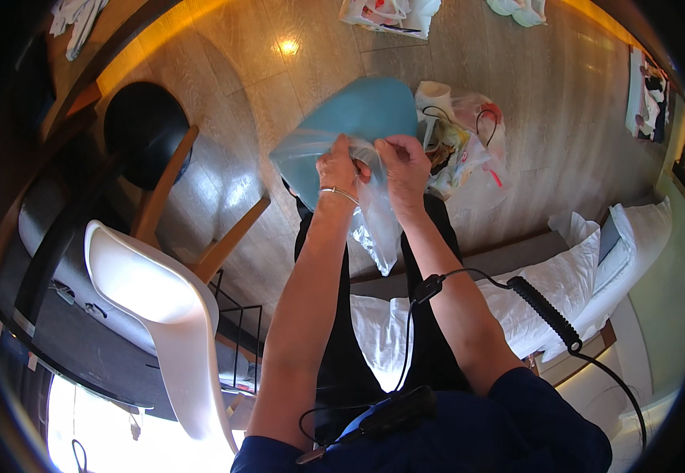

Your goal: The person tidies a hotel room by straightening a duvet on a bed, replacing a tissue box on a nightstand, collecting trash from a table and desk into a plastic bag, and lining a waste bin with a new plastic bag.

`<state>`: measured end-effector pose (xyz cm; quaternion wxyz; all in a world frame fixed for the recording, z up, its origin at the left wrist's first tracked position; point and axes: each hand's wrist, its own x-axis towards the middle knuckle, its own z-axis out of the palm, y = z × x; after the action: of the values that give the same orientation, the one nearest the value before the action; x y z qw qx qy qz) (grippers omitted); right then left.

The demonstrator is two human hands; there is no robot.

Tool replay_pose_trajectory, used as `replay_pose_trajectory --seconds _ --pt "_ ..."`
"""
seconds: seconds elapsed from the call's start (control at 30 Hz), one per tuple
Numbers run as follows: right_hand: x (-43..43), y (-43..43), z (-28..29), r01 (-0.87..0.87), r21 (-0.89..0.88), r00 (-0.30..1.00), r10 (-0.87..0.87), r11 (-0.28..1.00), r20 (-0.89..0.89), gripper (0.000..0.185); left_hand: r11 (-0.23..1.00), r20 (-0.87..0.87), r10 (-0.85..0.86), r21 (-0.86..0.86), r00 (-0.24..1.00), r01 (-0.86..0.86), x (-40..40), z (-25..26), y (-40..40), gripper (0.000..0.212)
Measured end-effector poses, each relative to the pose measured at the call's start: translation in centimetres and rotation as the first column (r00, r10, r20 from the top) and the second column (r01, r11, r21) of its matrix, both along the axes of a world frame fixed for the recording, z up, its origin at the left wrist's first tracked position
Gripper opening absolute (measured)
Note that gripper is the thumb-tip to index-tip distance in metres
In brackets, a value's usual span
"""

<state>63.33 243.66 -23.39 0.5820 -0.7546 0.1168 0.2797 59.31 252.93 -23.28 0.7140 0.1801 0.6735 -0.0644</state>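
Note:
Both my hands pinch the edge of a clear plastic bag point(381, 201), which hangs down between my forearms in front of my legs. My left hand point(339, 168), with a bangle at the wrist, grips the film with its fingers curled. Close on its right, my right hand point(404, 168) holds the film between thumb and fingers. A teal rounded object point(354, 109), perhaps a bin or a seat, stands just beyond my hands, with part of the film spread over its near left side. To its right, a translucent bag of mixed waste point(466, 148) rests on the floor, holding a paper cup.
A white chair point(141, 290) with wooden legs and a round black object point(144, 133) stand at the left. White pillows point(555, 284) lie at the lower right. More bags point(401, 15) are on the floor at the top. A coiled black cable point(543, 310) crosses my right arm.

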Motion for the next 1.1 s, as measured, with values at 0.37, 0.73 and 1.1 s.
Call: replay_pose_trajectory --seconds 0.37,0.73,1.1 --pt "4.9 -0.1 2.1 -0.631 -0.535 0.416 0.827 0.562 0.378 0.008 0.996 0.016 0.083 0.012 0.996 -0.083 1.9 -1.1 0.9 0.038" --pt "4.4 -0.6 0.3 -0.629 -0.433 0.586 0.76 0.646 0.282 0.01 0.975 0.225 0.224 -0.041 0.948 -0.22 -0.6 -3.1 -1.7 0.024" --pt "0.6 -0.1 3.3 -0.628 0.398 0.289 0.675 0.669 -0.679 0.019 0.901 -0.119 -0.127 0.401 0.985 0.165 -9.2 1.7 -0.7 0.018"
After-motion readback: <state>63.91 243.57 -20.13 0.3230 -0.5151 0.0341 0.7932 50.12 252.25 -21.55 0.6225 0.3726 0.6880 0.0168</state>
